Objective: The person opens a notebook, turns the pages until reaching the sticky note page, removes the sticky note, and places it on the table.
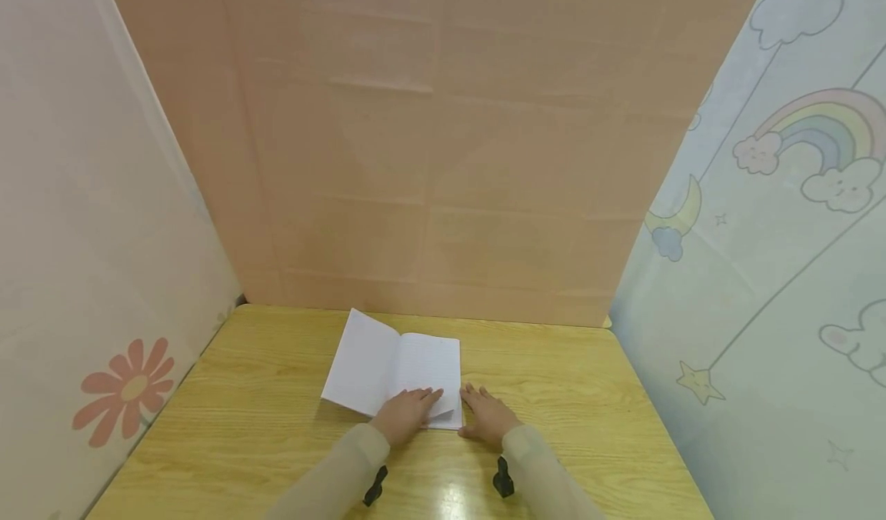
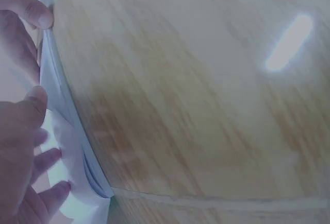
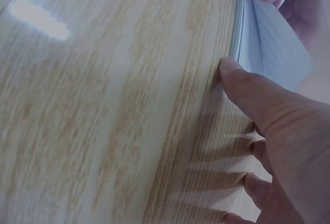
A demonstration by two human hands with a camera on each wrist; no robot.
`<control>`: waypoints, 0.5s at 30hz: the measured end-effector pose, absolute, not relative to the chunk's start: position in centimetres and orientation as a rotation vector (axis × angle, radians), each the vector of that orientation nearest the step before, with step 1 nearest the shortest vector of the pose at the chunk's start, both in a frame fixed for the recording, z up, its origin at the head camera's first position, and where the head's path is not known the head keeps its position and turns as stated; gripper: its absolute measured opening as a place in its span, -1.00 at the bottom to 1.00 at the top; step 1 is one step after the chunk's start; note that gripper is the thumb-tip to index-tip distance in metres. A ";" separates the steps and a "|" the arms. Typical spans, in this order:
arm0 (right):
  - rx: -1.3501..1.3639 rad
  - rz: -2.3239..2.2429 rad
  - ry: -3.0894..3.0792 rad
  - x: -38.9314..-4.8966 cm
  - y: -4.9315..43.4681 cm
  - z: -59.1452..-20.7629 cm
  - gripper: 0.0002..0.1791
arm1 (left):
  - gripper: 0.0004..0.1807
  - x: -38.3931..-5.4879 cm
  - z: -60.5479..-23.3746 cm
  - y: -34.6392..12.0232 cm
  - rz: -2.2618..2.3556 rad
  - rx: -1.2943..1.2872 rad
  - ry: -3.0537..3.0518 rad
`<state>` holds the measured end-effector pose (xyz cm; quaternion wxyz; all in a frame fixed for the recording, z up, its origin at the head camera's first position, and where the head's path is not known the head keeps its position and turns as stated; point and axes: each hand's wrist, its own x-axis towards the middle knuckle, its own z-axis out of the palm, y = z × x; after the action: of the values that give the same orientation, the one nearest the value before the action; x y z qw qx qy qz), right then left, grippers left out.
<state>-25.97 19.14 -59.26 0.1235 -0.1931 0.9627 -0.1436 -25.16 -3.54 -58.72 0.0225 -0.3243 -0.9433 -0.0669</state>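
Note:
An open notebook (image 1: 363, 362) with lined white pages lies on the wooden table, its left-hand pages raised off the surface. My left hand (image 1: 407, 415) rests with straight fingers on the lower part of the right page, whose bottom corner lifts slightly. Close by, my right hand (image 1: 487, 417) lies against the notebook's right edge, fingers spread on the table. In the right wrist view, the thumb of the right hand (image 3: 283, 110) touches the notebook's corner, and a lined page (image 3: 281, 44) bends up beside it. The left wrist view shows the left hand (image 2: 23, 152) over the pages.
The yellow wood-grain table (image 1: 595, 412) extends around the notebook. A brown paper-like panel (image 1: 429, 158) stands at its far edge. Light curtains with drawings flank it: a flower (image 1: 131, 389) on the left, a rainbow (image 1: 824, 131) on the right.

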 end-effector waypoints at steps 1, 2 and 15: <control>-0.563 -0.421 2.806 -26.0 19.1 -59.3 -0.08 | -0.32 -25.1 -58.7 -3.5 -0.235 -1.015 -2.924; -0.565 -0.421 2.805 -26.0 19.2 -59.3 -0.08 | -0.28 -25.1 -58.7 -3.5 -0.257 -1.026 -2.920; -0.574 -0.445 2.796 -25.9 19.2 -59.2 -0.08 | -0.29 -24.2 -58.2 -3.1 -0.110 -1.139 -2.849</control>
<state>-25.91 19.23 -59.19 0.1263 -0.1971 0.9601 -0.1527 -24.19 -3.08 -58.17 0.0357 -0.3706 -0.9274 -0.0356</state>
